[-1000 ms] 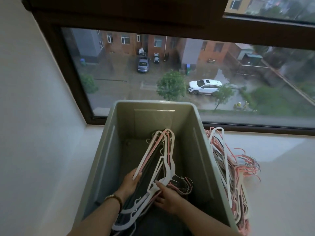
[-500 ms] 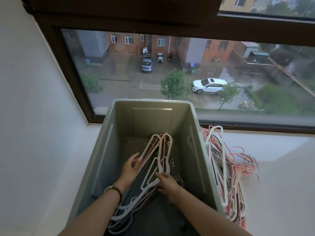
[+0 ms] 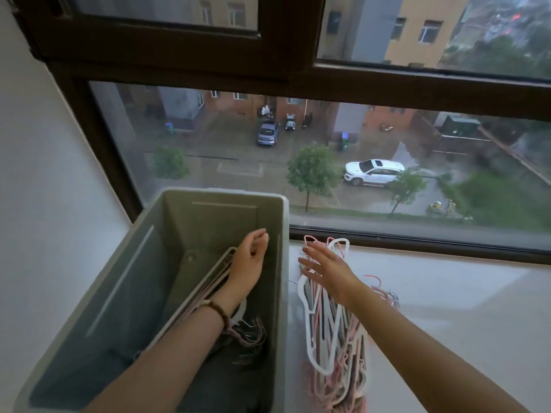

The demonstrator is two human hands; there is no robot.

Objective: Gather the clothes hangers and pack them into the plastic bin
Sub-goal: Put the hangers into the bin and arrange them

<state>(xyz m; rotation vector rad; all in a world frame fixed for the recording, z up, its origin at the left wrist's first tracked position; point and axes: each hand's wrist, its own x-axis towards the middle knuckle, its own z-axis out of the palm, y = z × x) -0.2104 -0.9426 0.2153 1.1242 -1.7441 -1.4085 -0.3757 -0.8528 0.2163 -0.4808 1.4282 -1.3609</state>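
Hanging the left hand [image 3: 250, 257] loosely curled over the plastic bin [image 3: 119, 281], gripping nothing, with the packed hangers [image 3: 205, 281] lying just beneath the wrist. Running lengthwise there from the near end toward the far wall, hooks bunching below the forearm and turning toward the bin's right wall. Reaching the right hand [image 3: 325, 266] past that wall, fingers straight and spread wide, holding nothing, hovering over or just touching (hard telling which) the far end of the loose hangers [image 3: 334, 338] on the sill [image 3: 447, 293]. Lying under and behind that palm, stacked flat just beside the bin, long axis running from the window back toward the body, hooks pointing right, away from the bin. Judging the step as taking the next batch. Doing it well probably means closing around several shoulders together near the stack's middle, lifting level, avoiding snagging hooks on the strays, and barely turning the bundle, already lining up with the bin's length.
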